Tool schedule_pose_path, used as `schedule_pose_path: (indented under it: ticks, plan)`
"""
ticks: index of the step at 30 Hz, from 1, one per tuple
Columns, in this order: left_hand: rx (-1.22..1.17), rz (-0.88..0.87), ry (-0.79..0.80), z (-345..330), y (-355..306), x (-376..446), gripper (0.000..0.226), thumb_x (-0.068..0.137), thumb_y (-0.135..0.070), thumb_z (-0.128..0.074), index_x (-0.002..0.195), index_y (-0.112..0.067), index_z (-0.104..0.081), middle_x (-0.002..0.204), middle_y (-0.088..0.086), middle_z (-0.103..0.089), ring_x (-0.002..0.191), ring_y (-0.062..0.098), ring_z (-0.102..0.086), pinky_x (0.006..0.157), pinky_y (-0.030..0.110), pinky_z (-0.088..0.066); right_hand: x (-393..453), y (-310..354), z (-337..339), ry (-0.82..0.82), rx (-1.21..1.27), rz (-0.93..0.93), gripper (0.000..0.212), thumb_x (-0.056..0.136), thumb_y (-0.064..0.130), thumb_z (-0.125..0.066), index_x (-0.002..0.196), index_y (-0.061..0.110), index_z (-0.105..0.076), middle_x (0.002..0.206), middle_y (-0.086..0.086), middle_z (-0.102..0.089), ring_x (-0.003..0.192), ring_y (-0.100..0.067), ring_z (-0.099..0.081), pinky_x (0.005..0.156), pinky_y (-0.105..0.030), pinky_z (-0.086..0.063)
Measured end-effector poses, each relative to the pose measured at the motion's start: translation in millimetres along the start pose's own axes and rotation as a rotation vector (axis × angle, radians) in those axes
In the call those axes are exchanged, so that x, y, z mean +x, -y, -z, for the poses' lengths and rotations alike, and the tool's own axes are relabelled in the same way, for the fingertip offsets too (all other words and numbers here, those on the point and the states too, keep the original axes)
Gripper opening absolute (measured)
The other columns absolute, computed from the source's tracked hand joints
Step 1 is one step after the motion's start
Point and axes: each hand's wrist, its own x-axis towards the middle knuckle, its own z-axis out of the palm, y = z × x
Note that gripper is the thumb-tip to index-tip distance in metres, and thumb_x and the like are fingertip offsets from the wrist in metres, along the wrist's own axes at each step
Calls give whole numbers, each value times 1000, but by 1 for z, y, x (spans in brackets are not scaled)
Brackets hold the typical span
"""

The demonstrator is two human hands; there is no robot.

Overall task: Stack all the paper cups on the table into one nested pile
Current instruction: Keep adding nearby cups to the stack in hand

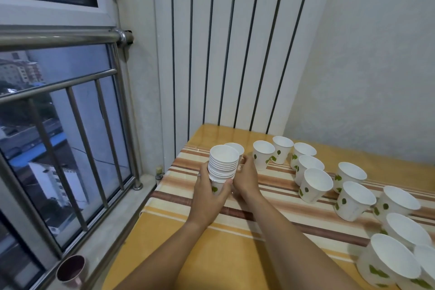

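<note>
A nested pile of white paper cups (223,165) with green leaf prints is held above the table's far left end. My left hand (210,195) grips the pile's lower part from the left. My right hand (246,176) sits just right of the pile, its fingers reaching behind it toward a single cup (236,147) that stands partly hidden behind the pile; whether it touches that cup is unclear. Several loose cups stand upright to the right, from one at the far end (262,154) along a row to those at the near right (390,263).
The table (223,254) has a yellow top with a brown-striped cloth. A white radiator (223,54) rises behind it. Left is a window with steel bars (77,125), and a dark mug (70,268) on the sill.
</note>
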Motion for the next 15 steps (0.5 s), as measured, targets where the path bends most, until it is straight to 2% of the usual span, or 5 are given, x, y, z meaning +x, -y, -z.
schedule_pose_path:
  ticks: [2, 4, 10, 13, 15]
  plan:
    - [-2, -1, -23, 0, 2, 1, 49, 92, -34, -76, 133, -22, -51, 122, -9, -66, 114, 6, -63, 89, 22, -51, 5, 3, -6, -48, 24, 9, 46, 98, 36, -64, 134, 16, -45, 131, -4, -62, 121, -28, -62, 100, -46, -52]
    - [-2, 0, -42, -1, 4, 3, 51, 91, -40, -74, 134, -23, -51, 123, -10, -66, 116, 10, -64, 91, 28, -54, 8, 7, -9, -70, 45, 16, 36, 101, 37, -53, 125, 10, -47, 125, -10, -64, 116, -33, -63, 96, -50, -53]
    - [16, -16, -36, -2, 7, 5, 50, 91, -42, -74, 133, -26, -51, 123, -12, -67, 116, 10, -64, 92, 35, -56, 12, 8, -9, -93, 8, 19, 27, 99, 24, -59, 119, 7, -52, 119, -12, -67, 107, -34, -65, 91, -49, -54]
    - [11, -18, -37, -1, 5, 5, 50, 91, -43, -74, 132, -25, -52, 123, -11, -67, 116, 10, -65, 92, 33, -56, 6, 3, -6, -106, 19, 53, 25, 98, 26, -61, 118, 12, -54, 115, -7, -68, 105, -31, -66, 85, -41, -52]
    - [5, -23, -32, 0, 3, 4, 52, 90, -45, -74, 132, -24, -52, 123, -12, -67, 116, 8, -65, 91, 29, -55, -2, 3, 2, -80, 48, 57, 33, 91, 24, -70, 119, 15, -55, 114, -3, -69, 101, -26, -65, 82, -36, -48]
